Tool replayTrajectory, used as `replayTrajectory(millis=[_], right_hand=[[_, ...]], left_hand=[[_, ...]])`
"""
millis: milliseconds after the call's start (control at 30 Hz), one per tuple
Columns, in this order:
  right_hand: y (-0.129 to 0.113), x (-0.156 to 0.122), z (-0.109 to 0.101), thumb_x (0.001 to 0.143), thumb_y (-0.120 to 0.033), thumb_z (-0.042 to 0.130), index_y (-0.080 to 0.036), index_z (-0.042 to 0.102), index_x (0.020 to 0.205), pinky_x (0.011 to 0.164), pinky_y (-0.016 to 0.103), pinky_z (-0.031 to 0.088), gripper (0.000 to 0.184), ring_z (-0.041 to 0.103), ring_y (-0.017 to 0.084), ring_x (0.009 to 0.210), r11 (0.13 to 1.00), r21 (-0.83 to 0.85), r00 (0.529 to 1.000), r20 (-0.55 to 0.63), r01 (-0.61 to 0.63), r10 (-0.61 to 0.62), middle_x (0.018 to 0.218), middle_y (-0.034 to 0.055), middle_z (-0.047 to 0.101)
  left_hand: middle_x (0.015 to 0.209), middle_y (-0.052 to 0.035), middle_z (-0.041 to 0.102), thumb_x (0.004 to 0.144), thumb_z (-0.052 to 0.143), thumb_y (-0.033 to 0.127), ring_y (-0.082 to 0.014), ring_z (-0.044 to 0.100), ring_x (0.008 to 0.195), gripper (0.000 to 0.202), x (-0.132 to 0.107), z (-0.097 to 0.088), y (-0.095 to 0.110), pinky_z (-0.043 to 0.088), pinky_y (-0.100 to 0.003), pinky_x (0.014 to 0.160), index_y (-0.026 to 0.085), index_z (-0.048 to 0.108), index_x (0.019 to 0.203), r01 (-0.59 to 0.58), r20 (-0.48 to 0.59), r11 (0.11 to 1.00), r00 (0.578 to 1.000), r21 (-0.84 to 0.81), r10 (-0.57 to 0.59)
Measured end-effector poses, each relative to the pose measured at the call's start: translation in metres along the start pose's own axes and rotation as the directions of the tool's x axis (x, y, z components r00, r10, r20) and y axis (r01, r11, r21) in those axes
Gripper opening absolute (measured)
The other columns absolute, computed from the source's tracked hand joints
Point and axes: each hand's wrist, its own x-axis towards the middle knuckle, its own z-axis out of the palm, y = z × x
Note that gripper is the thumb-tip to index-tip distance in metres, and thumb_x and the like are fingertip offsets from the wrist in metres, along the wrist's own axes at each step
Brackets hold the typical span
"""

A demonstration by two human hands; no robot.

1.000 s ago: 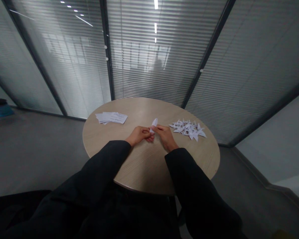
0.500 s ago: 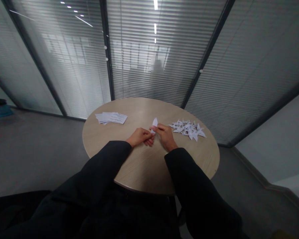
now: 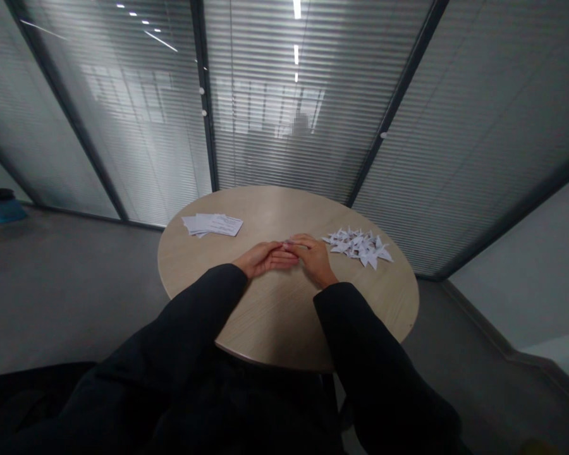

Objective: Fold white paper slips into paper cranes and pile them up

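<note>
Over the middle of the round table (image 3: 275, 322), my two hands meet at the fingertips. My left hand (image 3: 268, 258) is closed at thumb and forefinger, its other fingers stretched out beneath. From the right, my right hand (image 3: 314, 258) pinches at the same spot. Between them only a small pale bit of the folded paper (image 3: 286, 244) shows; the fingers hide the rest. Just right of my right hand lies a heap of folded white paper cranes (image 3: 358, 244). On the left of the table is a fanned stack of white paper sheets (image 3: 213, 224) with print on the top one.
Glass partitions with blinds (image 3: 284, 145) stand right behind the table's far edge. A blue bin with a black rim (image 3: 2, 207) sits on the floor at far left. The table's curved near edge is close to my body.
The folded paper, which stood up visibly between my fingertips, is now mostly covered by them. My left fingers have straightened out under it, and the right fingers have closed over it.
</note>
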Motion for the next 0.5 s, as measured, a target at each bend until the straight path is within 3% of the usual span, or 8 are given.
replayTrajectory(millis=[167, 333, 500], right_hand=[[-0.0001, -0.0022, -0.0008, 0.076, -0.026, 0.071, -0.029, 0.077, 0.08, 0.095, 0.041, 0.043, 0.007, 0.06, 0.021, 0.1, 0.996, -0.061, 0.996, 0.073, 0.063, -0.059, 0.099, 0.0035, 0.069], [-0.0038, -0.0034, 0.0006, 0.073, -0.027, 0.075, -0.031, 0.077, 0.078, 0.102, 0.043, 0.039, 0.007, 0.053, 0.023, 0.116, 0.993, -0.111, 0.993, 0.116, 0.047, -0.034, 0.117, 0.0034, 0.062], [-0.0076, -0.0035, 0.0026, 0.073, -0.03, 0.076, -0.033, 0.076, 0.08, 0.103, 0.046, 0.038, 0.007, 0.053, 0.023, 0.116, 0.992, -0.123, 0.993, 0.114, 0.038, -0.024, 0.119, 0.003, 0.062]], left_hand=[[0.082, -0.0146, 0.072, 0.096, 0.045, 0.028, -0.0163, 0.071, 0.074, 0.03, 0.0021, -0.0027, -0.0008, 0.056, -0.027, 0.078, 0.006, 0.065, 0.091, -0.008, -0.068, 0.995, 0.998, -0.103, 0.001], [0.078, -0.0098, 0.071, 0.085, 0.063, 0.013, -0.011, 0.067, 0.064, 0.007, 0.005, -0.0061, -0.0022, 0.056, -0.02, 0.067, 0.007, 0.066, 0.085, -0.042, -0.168, 0.993, 0.986, -0.114, 0.022], [0.073, -0.0072, 0.07, 0.084, 0.062, 0.009, -0.0098, 0.066, 0.062, 0.005, 0.0056, -0.006, -0.0002, 0.055, -0.017, 0.061, 0.008, 0.067, 0.081, -0.084, -0.234, 0.99, 0.971, -0.11, 0.056]])
